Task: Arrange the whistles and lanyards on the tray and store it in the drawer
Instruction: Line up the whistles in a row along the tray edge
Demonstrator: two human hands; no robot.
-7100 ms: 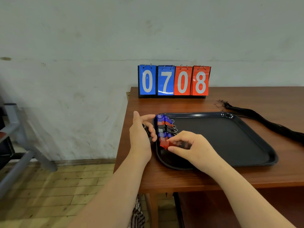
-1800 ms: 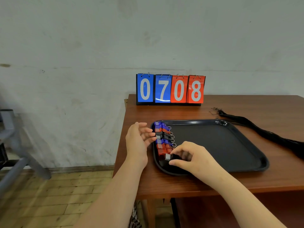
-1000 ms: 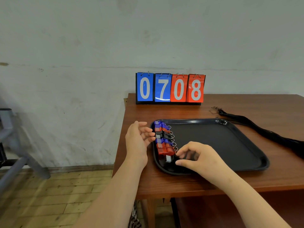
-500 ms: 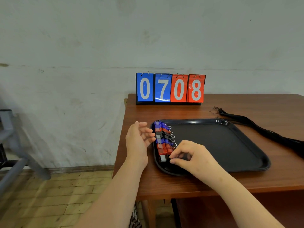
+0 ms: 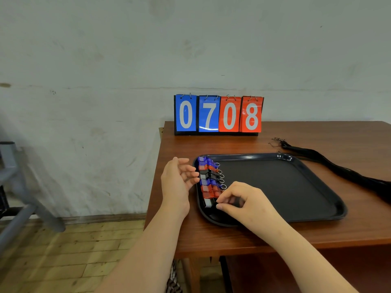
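- I see the whistles lined along the tray left side, row looks nearly done
- right hand pinches the nearest whistle, left hand relaxed, empty, beside the tray
- lanyards lie on the table, off tray; drawer step not yet done

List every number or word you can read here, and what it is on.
"0": first blue card of the scoreboard.
"7": second blue card.
"0": first red card.
"8": second red card.
No text shows on the whistles or the tray.
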